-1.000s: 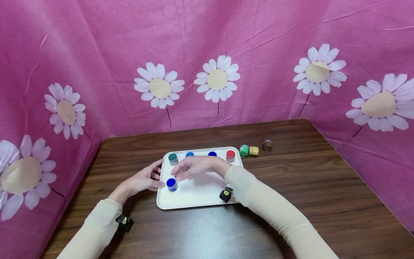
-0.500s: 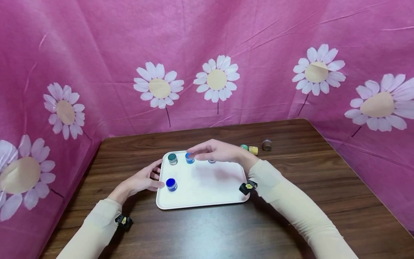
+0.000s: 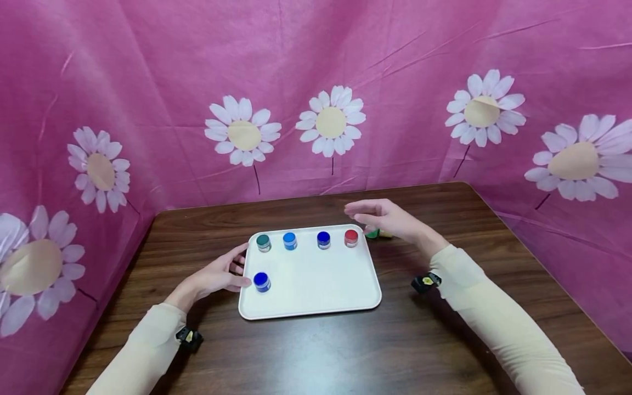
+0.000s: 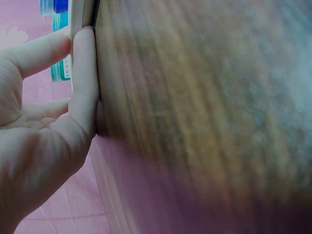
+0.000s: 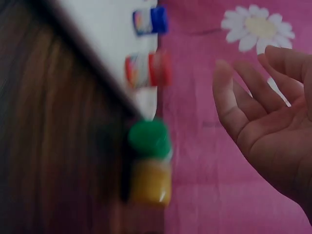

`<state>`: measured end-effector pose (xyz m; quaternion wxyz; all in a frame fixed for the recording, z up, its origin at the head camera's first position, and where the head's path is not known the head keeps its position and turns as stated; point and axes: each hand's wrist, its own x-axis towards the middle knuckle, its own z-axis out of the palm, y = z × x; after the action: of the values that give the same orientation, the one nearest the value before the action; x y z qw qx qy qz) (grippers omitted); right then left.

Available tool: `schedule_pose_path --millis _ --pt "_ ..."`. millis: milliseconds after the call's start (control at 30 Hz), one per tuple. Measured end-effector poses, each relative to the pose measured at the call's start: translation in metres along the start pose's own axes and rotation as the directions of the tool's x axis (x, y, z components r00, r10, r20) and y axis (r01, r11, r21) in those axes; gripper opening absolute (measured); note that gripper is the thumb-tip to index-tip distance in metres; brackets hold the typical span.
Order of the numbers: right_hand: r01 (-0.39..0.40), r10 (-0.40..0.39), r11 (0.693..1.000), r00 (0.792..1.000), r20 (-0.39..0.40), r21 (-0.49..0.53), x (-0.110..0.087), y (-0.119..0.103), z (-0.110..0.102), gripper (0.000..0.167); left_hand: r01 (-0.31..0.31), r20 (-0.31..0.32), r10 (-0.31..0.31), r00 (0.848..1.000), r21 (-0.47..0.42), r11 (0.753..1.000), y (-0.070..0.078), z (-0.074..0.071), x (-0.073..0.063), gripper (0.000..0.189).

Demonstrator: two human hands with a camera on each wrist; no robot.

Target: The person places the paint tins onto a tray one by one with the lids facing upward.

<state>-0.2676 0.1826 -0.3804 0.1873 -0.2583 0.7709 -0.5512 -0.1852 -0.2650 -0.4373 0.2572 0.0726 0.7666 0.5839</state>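
My left hand (image 3: pixel 214 277) rests against the left edge of a white tray (image 3: pixel 316 285), thumb and fingers touching the rim. In the left wrist view, its straight fingers (image 4: pixel 84 73) lie along the tray's side. My right hand (image 3: pixel 390 219) hovers empty past the tray's back right corner, fingers loosely bent. Below it, a green paint jar (image 5: pixel 148 139) and a yellow paint jar (image 5: pixel 152 183) sit end to end on the table, largely covered in the head view. On the tray's back row stand a dark green jar (image 3: pixel 264 243), a light blue jar (image 3: pixel 289 241), a dark blue jar (image 3: pixel 323 240) and a red jar (image 3: pixel 351 238).
Another dark blue jar (image 3: pixel 261 281) stands at the tray's front left. The brown wooden table (image 3: pixel 316 356) reaches back to a pink cloth (image 3: pixel 296 55) printed with white daisies, which hangs on the sides too.
My right hand has moved from over the dark blue jar at front left, across the back row, to the jars right of the tray. The left hand has stayed at the rim.
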Motion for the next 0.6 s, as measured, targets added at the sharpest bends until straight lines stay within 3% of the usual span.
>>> schedule_pose_path --millis 200,400,500,600 --pt "-0.070 0.060 0.994 0.991 -0.119 -0.082 -0.021 0.030 -0.022 0.047 0.004 0.003 -0.004 1.000 0.004 1.000 0.000 0.000 0.000 0.103" --pt "-0.039 0.006 0.968 0.991 -0.132 -0.249 -0.030 0.055 -0.033 0.050 0.004 0.005 -0.004 1.000 0.002 1.000 0.002 0.000 0.001 0.103" --pt "-0.011 -0.032 0.946 0.991 -0.127 -0.323 -0.031 0.059 -0.034 0.052 0.000 0.004 0.000 1.000 0.002 1.000 0.002 0.000 0.000 0.103" --pt "-0.027 -0.022 0.934 0.991 -0.133 -0.356 -0.030 0.061 -0.035 0.051 0.001 0.000 -0.001 1.000 0.004 1.000 0.002 0.000 0.000 0.102"
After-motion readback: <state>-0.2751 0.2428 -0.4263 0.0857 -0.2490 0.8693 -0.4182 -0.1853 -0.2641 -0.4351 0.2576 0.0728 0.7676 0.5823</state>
